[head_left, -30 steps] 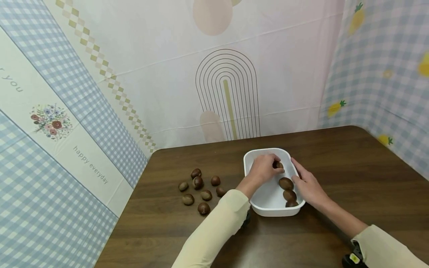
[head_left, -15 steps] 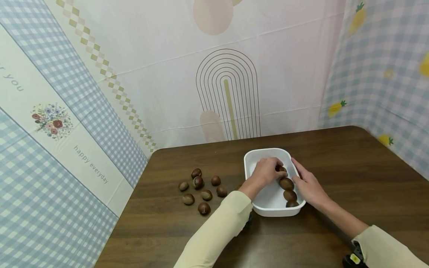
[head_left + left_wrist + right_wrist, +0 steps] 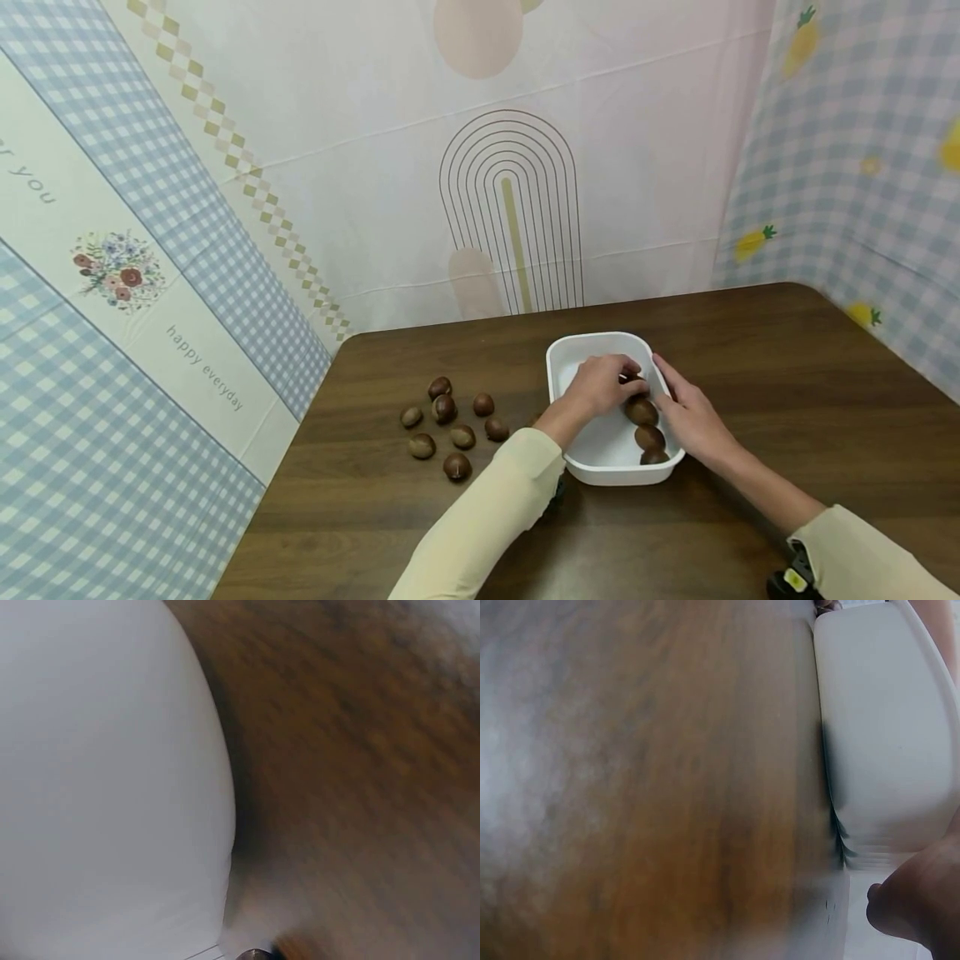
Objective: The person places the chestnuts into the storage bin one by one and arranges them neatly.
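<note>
In the head view a white rectangular box [image 3: 611, 477] holds several brown chestnuts [image 3: 641, 411] lined up along its right wall. My left hand [image 3: 595, 387] reaches inside, thumb and fingertips pinching a chestnut [image 3: 628, 377] at the far end of that row; the hand hides most of it. Against the box's right side lies my right hand [image 3: 693, 421], gripping the wall with its thumb at the rim and its fingers outside. In the right wrist view, part of that hand [image 3: 919, 900] shows beside the box wall [image 3: 889, 720].
Several loose chestnuts [image 3: 462, 437] lie scattered on the dark wooden table [image 3: 337, 508] left of the box. One more chestnut is partly hidden behind the left wrist. Printed cloth [image 3: 375, 208] hangs behind the table and at both sides.
My left hand has shifted slightly right and towards me inside the box, bringing its chestnut close to the row's far end. The right hand and box stay nearly still.
</note>
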`<state>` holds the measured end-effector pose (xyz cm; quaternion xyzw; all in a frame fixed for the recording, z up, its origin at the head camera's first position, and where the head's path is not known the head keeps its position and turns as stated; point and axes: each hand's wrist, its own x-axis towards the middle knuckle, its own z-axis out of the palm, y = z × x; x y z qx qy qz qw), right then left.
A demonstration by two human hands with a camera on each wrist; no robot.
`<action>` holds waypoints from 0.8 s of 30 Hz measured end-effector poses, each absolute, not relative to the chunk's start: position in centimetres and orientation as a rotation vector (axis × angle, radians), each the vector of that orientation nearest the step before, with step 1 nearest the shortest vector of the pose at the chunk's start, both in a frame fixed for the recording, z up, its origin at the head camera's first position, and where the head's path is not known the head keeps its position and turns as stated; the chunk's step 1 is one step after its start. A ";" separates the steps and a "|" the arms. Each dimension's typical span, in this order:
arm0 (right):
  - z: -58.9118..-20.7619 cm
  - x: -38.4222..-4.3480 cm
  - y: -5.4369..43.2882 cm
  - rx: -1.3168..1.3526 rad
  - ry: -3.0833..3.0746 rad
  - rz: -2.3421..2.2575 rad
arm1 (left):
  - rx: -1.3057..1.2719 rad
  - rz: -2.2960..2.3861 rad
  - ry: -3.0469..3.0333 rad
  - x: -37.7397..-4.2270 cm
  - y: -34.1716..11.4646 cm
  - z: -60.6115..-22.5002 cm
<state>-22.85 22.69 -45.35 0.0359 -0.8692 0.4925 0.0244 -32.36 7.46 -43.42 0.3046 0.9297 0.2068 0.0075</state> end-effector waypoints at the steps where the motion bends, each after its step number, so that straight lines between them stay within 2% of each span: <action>1: -45.3 -22.9 22.7 0.112 -2.691 1.522 | 0.949 0.646 2.904 -32.4 7.4 -43.4; 9: -45.2 -22.8 22.6 0.101 -2.673 1.540 | 0.930 0.650 2.883 -32.9 6.7 -42.7; 13: -45.3 -22.7 22.6 0.109 -2.645 1.563 | 1.002 0.611 2.859 -33.5 5.8 -42.0; 18: -45.5 -22.5 22.6 0.132 -2.616 1.593 | 1.100 0.587 2.788 -34.3 4.1 -40.6; 24: -45.2 -22.6 22.4 0.123 -2.627 1.609 | 1.085 0.727 2.765 -35.6 1.1 -39.3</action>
